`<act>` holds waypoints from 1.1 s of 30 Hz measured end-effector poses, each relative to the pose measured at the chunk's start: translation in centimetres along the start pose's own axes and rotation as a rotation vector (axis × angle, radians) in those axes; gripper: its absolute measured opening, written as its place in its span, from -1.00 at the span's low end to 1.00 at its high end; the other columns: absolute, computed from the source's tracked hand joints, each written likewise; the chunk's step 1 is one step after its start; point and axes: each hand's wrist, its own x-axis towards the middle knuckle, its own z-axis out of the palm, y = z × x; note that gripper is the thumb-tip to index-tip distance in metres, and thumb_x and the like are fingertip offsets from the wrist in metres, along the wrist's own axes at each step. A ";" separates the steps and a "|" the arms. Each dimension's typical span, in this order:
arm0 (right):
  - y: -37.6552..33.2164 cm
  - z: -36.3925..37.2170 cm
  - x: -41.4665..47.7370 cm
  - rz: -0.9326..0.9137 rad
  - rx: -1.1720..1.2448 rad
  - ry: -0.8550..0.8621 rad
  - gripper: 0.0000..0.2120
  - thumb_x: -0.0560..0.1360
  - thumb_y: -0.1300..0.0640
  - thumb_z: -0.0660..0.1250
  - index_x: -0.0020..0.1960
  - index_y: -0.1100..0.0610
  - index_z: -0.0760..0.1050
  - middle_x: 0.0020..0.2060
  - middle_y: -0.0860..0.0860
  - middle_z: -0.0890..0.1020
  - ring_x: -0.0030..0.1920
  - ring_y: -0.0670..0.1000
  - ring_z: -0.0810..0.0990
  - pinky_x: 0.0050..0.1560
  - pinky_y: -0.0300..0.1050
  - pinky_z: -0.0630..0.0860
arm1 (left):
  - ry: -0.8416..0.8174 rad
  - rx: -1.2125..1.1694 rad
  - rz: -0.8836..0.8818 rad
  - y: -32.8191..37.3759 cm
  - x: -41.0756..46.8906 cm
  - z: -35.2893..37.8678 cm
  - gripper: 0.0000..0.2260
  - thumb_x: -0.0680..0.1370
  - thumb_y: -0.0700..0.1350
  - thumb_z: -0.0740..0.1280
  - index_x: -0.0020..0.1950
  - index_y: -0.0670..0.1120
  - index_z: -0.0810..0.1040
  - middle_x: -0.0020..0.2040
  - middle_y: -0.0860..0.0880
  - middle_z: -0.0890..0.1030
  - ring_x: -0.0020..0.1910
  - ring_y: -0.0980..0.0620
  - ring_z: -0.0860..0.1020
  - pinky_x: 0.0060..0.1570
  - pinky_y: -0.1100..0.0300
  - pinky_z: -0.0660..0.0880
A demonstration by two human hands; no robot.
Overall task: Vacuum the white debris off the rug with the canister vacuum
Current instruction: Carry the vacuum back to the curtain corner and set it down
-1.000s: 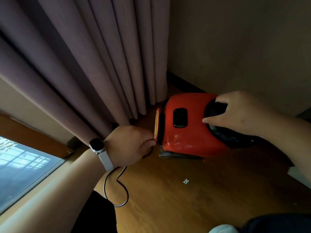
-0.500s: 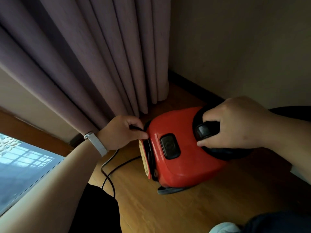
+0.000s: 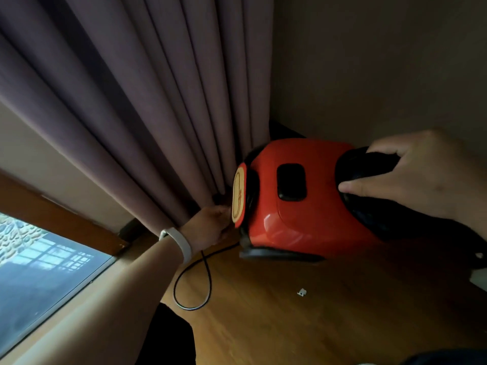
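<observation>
A mauve curtain (image 3: 147,101) hangs in deep folds to the left of and behind the vacuum (image 3: 303,219), and its hem reaches down beside the machine's rear end. A plain beige wall (image 3: 382,61) rises behind the vacuum. A wooden floor (image 3: 316,312) spreads under and in front of it. Far to the left of the vacuum, below the curtain, is a window (image 3: 39,272) with a brown wooden frame.

The vacuum is a red canister. It sits on the floor in the corner where curtain and wall meet, with its round yellow end cap (image 3: 238,198) towards the curtain. A black button (image 3: 291,181) is set in its top.

The right hand (image 3: 427,175) grips the black handle (image 3: 369,164) at the vacuum's right end. The fingers are curled over the top and the thumb is pressed along the near side.

The left hand (image 3: 208,227) reaches in at the vacuum's rear, just beside the end cap. Its fingers bend towards the machine, but their tips are hidden in shadow, so I cannot tell whether they pinch anything. A white band (image 3: 181,243) circles that wrist.

A black cord (image 3: 208,280) runs from the vacuum's rear and loops across the floor below the left hand.

A small white scrap (image 3: 301,292) lies on the floor in front of the vacuum, apart from it.
</observation>
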 end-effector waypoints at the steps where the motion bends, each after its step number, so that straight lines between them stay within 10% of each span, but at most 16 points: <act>1: 0.1 0.1 0.3 0.027 0.010 0.013 -0.66 0.17 -0.22 0.55 -0.33 0.02 0.59 -0.39 -0.07 0.62 -0.30 -0.05 0.60 -0.31 -0.03 0.54 | 0.027 0.085 0.001 0.2 -0.3 0.9 -0.72 0.67 -0.24 0.11 -0.18 -0.18 0.51 -0.48 -0.01 0.51 -0.52 0.03 0.45 -0.54 0.26 0.39; 4: 0.5 0.6 1.0 0.091 0.028 0.049 -0.67 0.23 -0.18 0.56 -0.32 0.06 0.57 -0.36 -0.01 0.61 -0.28 -0.01 0.59 -0.34 -0.10 0.47 | 0.079 0.489 0.112 0.0 -0.5 1.9 -0.65 0.62 0.01 0.13 0.05 -0.26 0.53 -0.16 -0.13 0.62 -0.17 -0.07 0.58 -0.04 0.01 0.54; 14: 1.7 1.9 1.2 0.108 -0.121 0.001 -0.67 0.27 -0.20 0.54 -0.28 0.04 0.56 -0.34 -0.03 0.60 -0.28 -0.02 0.57 -0.25 -0.03 0.56 | 0.044 1.119 0.494 3.6 -4.2 1.9 -0.77 0.62 0.15 0.11 0.08 0.12 0.51 -0.10 0.05 0.62 -0.14 0.03 0.58 -0.14 0.09 0.51; 19: 0.6 1.9 0.9 -0.053 -0.283 -0.101 -0.61 0.20 -0.37 0.43 -0.29 -0.05 0.56 -0.37 -0.11 0.59 -0.28 -0.06 0.55 -0.19 -0.04 0.56 | 0.031 1.068 0.653 5.7 -4.5 1.7 -0.76 0.51 0.25 0.30 -0.01 0.14 0.62 -0.04 0.15 0.64 -0.08 0.16 0.57 -0.12 0.18 0.46; 25: -0.9 1.4 0.2 -0.265 -0.348 -0.261 -0.59 0.21 -0.38 0.30 -0.38 -0.03 0.48 -0.51 -0.11 0.48 -0.42 -0.13 0.47 -0.41 -0.20 0.36 | -0.022 0.929 0.447 6.6 -3.8 -0.4 -0.68 0.26 0.31 0.47 -0.28 0.13 0.50 -0.26 0.16 0.60 -0.23 0.18 0.55 -0.19 0.09 0.52; 33: -0.7 1.0 -0.1 -0.374 -0.316 -0.272 -0.60 0.20 -0.39 0.38 -0.49 -0.15 0.29 -0.55 -0.13 0.46 -0.45 -0.10 0.48 -0.46 -0.21 0.32 | -0.031 0.612 0.269 4.5 -1.6 -3.9 -0.86 0.54 -0.04 0.38 -0.22 0.09 0.54 -0.34 0.24 0.56 -0.31 0.25 0.52 -0.28 0.37 0.41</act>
